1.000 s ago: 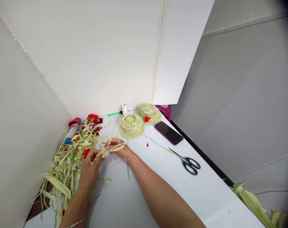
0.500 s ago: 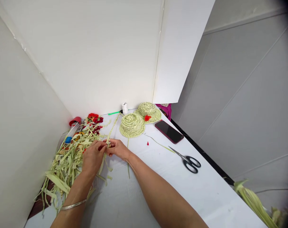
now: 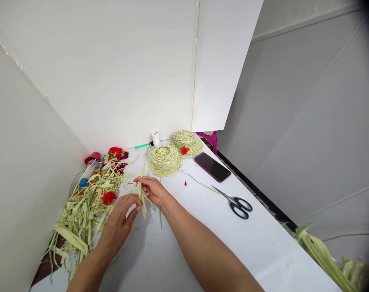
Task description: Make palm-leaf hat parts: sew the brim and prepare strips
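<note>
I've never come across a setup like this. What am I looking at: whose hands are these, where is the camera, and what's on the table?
There is no machine here: a person works with two bare hands, and one camera worn on their head looks forward and down. The right hand pinches a pale green plaited strip, whose loose ends hang below the fingers. The left hand has its fingertips at those ends; whether it grips them is unclear.

On the white table, a pile of pale strips lies to the left, with a red flower on it. Beyond the hands are two woven hats, the rear one bearing a red ornament. To the right lie a phone and scissors.
</note>
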`<state>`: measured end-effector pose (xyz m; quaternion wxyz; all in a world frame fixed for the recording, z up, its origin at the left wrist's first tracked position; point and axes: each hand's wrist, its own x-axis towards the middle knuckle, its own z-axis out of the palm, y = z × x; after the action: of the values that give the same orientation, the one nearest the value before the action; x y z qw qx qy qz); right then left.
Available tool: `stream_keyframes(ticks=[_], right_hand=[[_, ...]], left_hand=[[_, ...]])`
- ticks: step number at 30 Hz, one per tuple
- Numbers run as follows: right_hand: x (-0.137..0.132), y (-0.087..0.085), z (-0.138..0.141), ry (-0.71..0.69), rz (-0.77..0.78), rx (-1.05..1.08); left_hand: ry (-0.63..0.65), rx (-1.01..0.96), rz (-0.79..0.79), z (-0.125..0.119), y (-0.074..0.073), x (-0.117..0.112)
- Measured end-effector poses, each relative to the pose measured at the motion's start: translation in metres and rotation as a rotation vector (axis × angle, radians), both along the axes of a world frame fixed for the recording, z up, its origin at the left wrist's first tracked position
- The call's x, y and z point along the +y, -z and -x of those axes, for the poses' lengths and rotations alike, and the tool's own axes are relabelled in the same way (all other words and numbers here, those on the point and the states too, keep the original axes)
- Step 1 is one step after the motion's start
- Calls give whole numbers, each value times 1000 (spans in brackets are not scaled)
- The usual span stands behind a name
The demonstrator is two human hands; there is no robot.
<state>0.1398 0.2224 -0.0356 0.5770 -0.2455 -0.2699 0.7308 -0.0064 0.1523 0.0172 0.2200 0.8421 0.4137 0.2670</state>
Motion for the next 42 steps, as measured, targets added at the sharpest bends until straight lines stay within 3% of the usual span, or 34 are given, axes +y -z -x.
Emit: stream_keyframes(ticks=[3,6,8,10,12,15,20,22,25,28,32,36,39,42], right_hand=[[2,2,-1,64,32,66],[5,5,-1,117,54,105],[6,6,-1,142,59,117],[6,5,0,120,52,105],[3,3,-1,21,33,66],[-1,-1,-2,-133,-2,6],[-2,0,-2,-172,-26,-37],[-1,1,-2,-175,-28,-51],[-1,1,-2,-172,-34,-69],[-1,-1,-2,-175,-38,-107],[-4,-4,0,-221,-42,-208],[-8,-10,3,-230,-55,-328],[-7,-19,8,-201,-40,-468],[-11,-29,8,-164,-9,-649]], left_hand=[[29,82,262,5,-2,-18],[207,183,572,10,-8,-38],[372,250,782,11,-18,-50],[434,271,847,10,-34,-57],[390,193,751,12,-52,-53],[253,-3,477,18,-77,-25],[-255,-191,118,22,-104,51],[-358,-257,58,18,-106,85],[-309,-315,99,12,-96,127],[-343,-308,114,11,-75,138],[-374,-444,51,6,-37,105],[-346,-357,184,-6,-2,70],[-297,-319,267,-13,12,64],[-273,-351,255,-20,16,62]])
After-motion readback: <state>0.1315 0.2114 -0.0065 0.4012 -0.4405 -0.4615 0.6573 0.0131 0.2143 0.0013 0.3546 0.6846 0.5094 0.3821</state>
